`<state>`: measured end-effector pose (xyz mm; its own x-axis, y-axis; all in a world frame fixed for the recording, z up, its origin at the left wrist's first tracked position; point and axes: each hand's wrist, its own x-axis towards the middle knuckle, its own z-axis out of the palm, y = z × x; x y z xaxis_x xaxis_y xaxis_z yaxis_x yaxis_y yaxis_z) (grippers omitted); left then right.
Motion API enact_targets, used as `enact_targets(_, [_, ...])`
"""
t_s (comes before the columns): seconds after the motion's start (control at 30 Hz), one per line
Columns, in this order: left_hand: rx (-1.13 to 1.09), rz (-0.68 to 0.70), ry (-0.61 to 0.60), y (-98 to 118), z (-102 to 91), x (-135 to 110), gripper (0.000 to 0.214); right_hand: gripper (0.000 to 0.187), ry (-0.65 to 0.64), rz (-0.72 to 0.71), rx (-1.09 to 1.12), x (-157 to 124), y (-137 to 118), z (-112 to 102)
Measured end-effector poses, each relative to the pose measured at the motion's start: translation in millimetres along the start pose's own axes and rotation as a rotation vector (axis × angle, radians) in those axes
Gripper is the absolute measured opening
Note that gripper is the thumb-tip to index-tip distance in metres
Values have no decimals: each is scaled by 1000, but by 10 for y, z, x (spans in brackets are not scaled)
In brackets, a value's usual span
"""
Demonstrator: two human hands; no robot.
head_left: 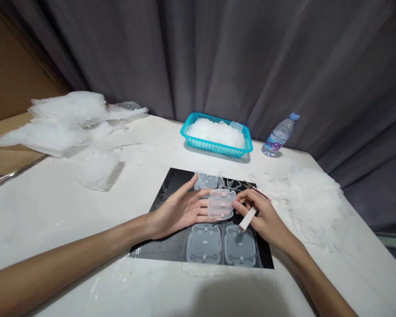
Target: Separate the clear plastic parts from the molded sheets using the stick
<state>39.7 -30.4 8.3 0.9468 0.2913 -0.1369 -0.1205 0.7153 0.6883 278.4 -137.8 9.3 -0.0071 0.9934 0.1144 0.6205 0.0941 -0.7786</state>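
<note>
- Held above a black rectangular mat [165, 247], centre: small translucent rounded-square plastic plate with raised studs [221, 205].
- Left of plate: left hand [181, 207], palm up, fingers outstretched, thumb wide, some fingertips hidden behind plate.
- Right of plate: right hand [260, 215], thumb and forefinger narrowed on plate's edge; also within the grasp, slim white-handled tool [248, 218].
- Near, on mat: two similar plates [204, 245], side by side.
- Far: turquoise perforated plastic basket [214, 147] of white pieces; to its right, clear blue-capped bottle [279, 137].
</note>
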Motion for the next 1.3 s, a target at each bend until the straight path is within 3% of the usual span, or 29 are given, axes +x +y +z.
enact_targets(0.13, [20, 13, 79, 9, 1, -3, 75, 20, 45, -41, -58, 15, 32, 49])
enact_targets(0.27, [136, 80, 216, 90, -57, -31, 60, 22, 146, -194, -289, 23, 46, 121])
enact_targets(0.37, [300, 151, 304, 170, -171, -59, 45, 22, 131, -303, -417, 19, 31, 203])
enact_targets(0.47, [402, 184, 349, 251, -315, -72, 49, 20, 97, -365, -455, 8, 2, 286])
enact_targets(0.63, [485, 311, 359, 504, -458, 58, 45, 26, 13, -423, -443, -5, -28, 358])
enact_targets(0.83, [581, 384, 363, 837, -416, 317, 52, 29, -35, -427, -427, -11, -38, 344])
enact_targets(1.07, [462, 263, 239, 731, -204, 303, 44, 33, -29, -442, -465, -2, -35, 362])
enact_targets(1.3, [377, 218, 147, 722, -169, 316, 41, 47, -41, -422, -417, 11, -35, 365])
